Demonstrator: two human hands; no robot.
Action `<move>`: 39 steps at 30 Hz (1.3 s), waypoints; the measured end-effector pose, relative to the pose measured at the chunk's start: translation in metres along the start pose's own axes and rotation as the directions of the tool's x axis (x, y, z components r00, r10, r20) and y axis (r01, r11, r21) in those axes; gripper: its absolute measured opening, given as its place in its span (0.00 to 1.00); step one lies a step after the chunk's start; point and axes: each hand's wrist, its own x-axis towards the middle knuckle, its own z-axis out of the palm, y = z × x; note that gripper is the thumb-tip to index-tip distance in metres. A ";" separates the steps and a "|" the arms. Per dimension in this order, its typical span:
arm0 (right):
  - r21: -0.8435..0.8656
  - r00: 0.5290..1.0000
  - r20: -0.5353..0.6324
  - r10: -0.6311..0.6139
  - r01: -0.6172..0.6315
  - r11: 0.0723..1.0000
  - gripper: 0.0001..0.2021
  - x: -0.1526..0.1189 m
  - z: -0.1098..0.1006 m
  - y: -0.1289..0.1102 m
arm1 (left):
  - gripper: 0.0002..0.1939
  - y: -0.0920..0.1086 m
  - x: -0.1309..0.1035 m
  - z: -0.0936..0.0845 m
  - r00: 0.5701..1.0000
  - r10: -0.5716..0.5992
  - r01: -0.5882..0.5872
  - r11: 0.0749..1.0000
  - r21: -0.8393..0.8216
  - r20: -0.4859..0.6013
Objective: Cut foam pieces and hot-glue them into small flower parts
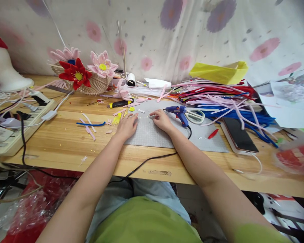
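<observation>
Head feed: I see left hand (128, 126) and right hand (163, 120) over the grey mat (152, 136), fingers bent; whether either grips, I cannot tell. Thin pale piece (149, 116) at right fingertips; blue glue gun (180, 114) just beside.

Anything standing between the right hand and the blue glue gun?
Nothing visible does: the blue glue gun lies on the grey mat beside the right hand, pointing toward it. Whether they touch is unclear.
</observation>
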 end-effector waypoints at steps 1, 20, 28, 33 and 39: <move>0.014 1.000 0.007 -0.002 0.002 1.000 0.20 0.000 0.000 0.000 | 0.26 0.001 0.000 0.002 1.000 0.009 -0.009 1.000 0.001 0.016; 0.123 0.991 -0.129 -0.036 0.052 0.991 0.28 -0.002 0.001 -0.005 | 0.33 0.013 0.006 0.013 0.996 0.002 -0.015 0.988 -0.155 -0.086; 0.272 0.977 -0.152 -0.150 0.187 0.944 0.28 0.000 0.009 0.001 | 0.31 0.023 0.017 0.015 0.982 -0.046 -0.003 0.965 -0.262 -0.181; 0.291 0.985 -0.102 -0.136 0.160 0.943 0.28 0.000 0.008 0.000 | 0.31 0.033 0.031 0.016 0.982 -0.162 0.108 0.910 -0.401 -0.102; 0.263 0.986 -0.054 -0.159 0.168 0.950 0.25 -0.004 0.008 -0.005 | 0.27 0.044 0.039 0.022 0.957 -0.272 0.191 0.854 -0.484 -0.103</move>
